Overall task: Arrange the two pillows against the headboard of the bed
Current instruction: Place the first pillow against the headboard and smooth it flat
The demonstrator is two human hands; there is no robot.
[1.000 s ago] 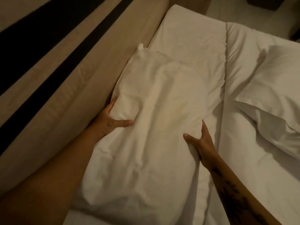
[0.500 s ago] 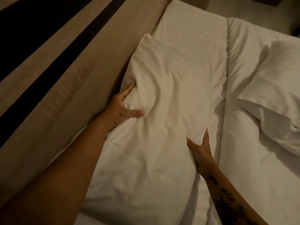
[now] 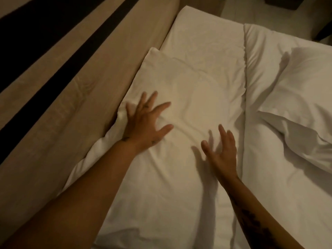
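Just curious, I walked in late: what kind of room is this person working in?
A bedroom, possibly a hotel room. There is a bed with white sheets, a padded tan headboard beside it, and two white pillows: one under both open hands, another lying on the duvet.

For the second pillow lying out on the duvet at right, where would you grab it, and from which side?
Probably by the second pillow's near flat flap edge, reaching across from the headboard side with both hands: that edge points toward the person, and its plump middle offers no hold.
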